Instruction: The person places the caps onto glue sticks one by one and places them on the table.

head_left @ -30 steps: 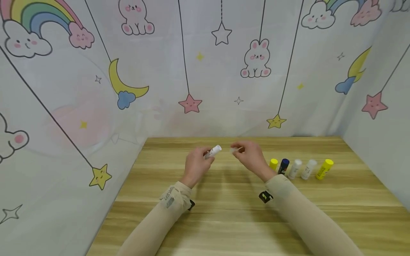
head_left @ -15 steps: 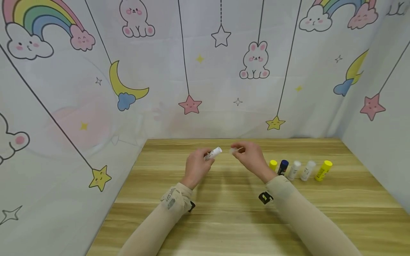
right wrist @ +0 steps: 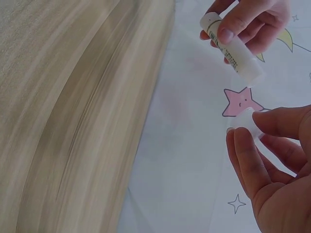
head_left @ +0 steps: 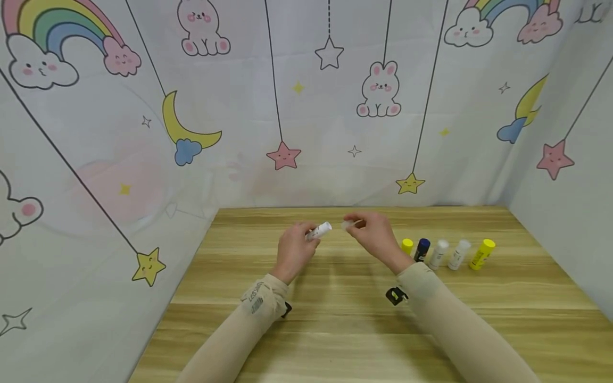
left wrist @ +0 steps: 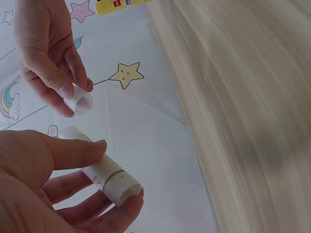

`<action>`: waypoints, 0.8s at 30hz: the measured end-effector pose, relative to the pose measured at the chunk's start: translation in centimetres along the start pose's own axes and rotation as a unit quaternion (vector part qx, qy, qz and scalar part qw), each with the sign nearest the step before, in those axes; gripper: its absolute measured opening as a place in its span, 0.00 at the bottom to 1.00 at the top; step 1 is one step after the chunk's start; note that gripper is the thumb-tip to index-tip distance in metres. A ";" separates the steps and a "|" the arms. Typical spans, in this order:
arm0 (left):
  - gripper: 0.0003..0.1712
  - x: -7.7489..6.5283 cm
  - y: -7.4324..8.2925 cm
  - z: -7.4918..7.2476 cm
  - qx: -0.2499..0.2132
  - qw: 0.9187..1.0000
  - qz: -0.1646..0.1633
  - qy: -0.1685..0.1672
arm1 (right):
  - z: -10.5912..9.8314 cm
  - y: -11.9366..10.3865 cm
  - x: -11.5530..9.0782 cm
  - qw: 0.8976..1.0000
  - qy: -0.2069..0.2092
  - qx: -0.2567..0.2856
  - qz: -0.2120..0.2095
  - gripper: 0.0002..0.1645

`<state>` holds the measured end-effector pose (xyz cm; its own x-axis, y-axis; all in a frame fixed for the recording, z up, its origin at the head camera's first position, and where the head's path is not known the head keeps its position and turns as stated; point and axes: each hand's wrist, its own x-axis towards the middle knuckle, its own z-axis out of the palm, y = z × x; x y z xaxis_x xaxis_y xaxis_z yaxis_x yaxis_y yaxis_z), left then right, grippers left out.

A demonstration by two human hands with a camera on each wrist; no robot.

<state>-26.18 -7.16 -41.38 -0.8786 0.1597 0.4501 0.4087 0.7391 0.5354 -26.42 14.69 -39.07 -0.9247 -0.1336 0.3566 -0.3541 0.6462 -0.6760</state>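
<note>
My left hand (head_left: 293, 252) grips a white glue stick (head_left: 321, 230), tilted, its far end pointing up and right. In the left wrist view my thumb lies along the glue stick (left wrist: 104, 172) and the fingers curl beneath its base. My right hand (head_left: 375, 236) pinches a small translucent white cap (head_left: 347, 225) between thumb and fingertips. The left wrist view shows the hollow opening of the cap (left wrist: 80, 100). A short gap separates cap and stick, both held above the table. Printed lettering shows on the glue stick (right wrist: 231, 51) in the right wrist view.
Right of my right forearm, several glue sticks stand upright in a row: a yellow one (head_left: 407, 246), a dark blue one (head_left: 423, 249), two white ones, and a taller yellow one (head_left: 482, 254). A cartoon-printed curtain (head_left: 325, 117) hangs behind the wooden table (head_left: 335, 340).
</note>
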 end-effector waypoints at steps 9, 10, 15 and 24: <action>0.16 -0.1 0.0 0.0 -0.001 1.000 -0.002 -0.003 | -0.1 -0.5 0.0 1.000 -0.005 0.009 0.000 0.13; 0.16 -0.1 0.0 0.0 0.001 1.000 -0.002 -0.003 | 0.0 -0.5 0.0 1.000 -0.004 0.010 -0.001 0.13; 0.16 -0.1 -0.2 0.2 0.010 1.000 -0.003 -0.007 | 0.1 -0.6 0.0 1.000 -0.004 0.011 -0.007 0.13; 0.14 -0.2 -0.1 0.2 0.021 1.000 0.003 -0.010 | 0.4 -0.6 -0.1 1.000 -0.013 0.027 -0.011 0.13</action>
<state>-26.10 -7.14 -41.71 -0.8811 0.1762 0.4388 0.4032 0.7648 0.5025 -26.19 13.97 -38.96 -0.9197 -0.1665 0.3555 -0.3804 0.6017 -0.7023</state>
